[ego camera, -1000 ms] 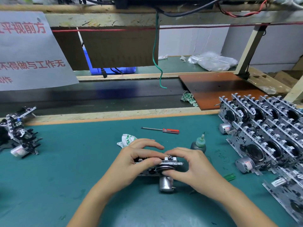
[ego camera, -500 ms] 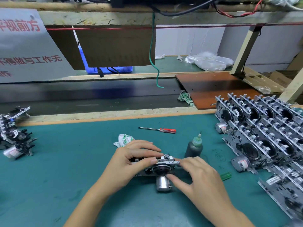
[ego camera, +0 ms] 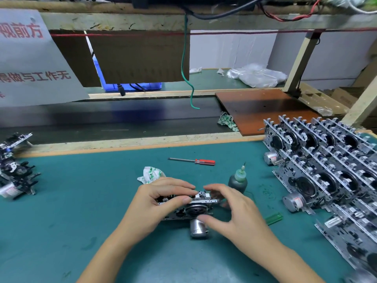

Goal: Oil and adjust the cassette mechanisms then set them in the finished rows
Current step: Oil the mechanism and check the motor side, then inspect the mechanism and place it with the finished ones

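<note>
A metal cassette mechanism [ego camera: 194, 207] with a round flywheel and a silver motor at its front stands on the green mat [ego camera: 81, 201]. My left hand [ego camera: 159, 203] grips its left half, fingers over the top and thumb on the front. From the right, my right hand [ego camera: 230, 211] curls round the other end, thumb at the flywheel and fingers above the top edge. A grey oil bottle [ego camera: 238, 179] with a green needle cap stands just behind my right hand. Finished mechanisms [ego camera: 326, 170] stand in rows at the right.
A red-handled screwdriver [ego camera: 195, 160] lies behind the work. Next to my left hand sits a crumpled cloth [ego camera: 151, 174], and a green plastic piece [ego camera: 274, 218] lies right of my right hand. More mechanisms [ego camera: 14, 172] pile at the left edge. A dark conveyor belt [ego camera: 112, 119] runs beyond the mat.
My right hand drew back off the mechanism's right end, then curled round it again, thumb at the flywheel. The left hand kept its grip. The camera shifted slightly.
</note>
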`<state>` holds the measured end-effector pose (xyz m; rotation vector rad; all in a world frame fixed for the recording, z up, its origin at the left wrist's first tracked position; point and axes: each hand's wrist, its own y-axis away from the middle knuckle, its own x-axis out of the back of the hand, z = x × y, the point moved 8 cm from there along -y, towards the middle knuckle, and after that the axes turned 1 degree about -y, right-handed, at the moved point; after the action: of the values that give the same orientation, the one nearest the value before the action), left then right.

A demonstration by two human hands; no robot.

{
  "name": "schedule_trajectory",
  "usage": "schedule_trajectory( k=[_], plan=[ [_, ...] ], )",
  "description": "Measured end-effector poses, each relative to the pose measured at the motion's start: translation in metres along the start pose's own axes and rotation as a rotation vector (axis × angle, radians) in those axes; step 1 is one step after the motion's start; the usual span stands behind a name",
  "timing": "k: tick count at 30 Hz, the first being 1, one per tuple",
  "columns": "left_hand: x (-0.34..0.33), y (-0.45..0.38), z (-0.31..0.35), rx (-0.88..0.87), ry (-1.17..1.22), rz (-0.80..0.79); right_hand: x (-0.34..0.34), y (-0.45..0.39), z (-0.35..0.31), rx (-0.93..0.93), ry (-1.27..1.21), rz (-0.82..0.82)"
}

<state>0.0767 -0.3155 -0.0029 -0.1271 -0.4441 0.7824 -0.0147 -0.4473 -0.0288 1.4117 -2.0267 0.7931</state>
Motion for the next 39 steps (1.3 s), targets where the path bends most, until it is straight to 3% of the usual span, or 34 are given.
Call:
schedule_trajectory(
  k=[8, 26, 28, 33, 39],
  plan=[
    [-0.001, 0.000, 0.000, 0.002, 0.043, -0.002, -0.005, -0.016, -0.012, 0.033, -0.271, -0.021],
    [-0.002, -0.001, 0.000, -0.044, 0.034, -0.030, 0.001, -0.022, -0.019, 0.079, -0.169, -0.026],
    [-0.001, -0.001, -0.002, -0.020, 0.039, -0.007, 0.005, -0.014, -0.021, 0.114, -0.082, 0.086],
    [-0.001, 0.002, -0.001, -0.001, 0.015, 0.074, 0.025, 0.030, -0.031, 0.340, 0.051, 0.602],
    [0.000, 0.004, 0.000, -0.005, 0.012, 0.117, 0.015, 0.038, -0.024, 0.316, 0.118, 0.657]
  ],
)
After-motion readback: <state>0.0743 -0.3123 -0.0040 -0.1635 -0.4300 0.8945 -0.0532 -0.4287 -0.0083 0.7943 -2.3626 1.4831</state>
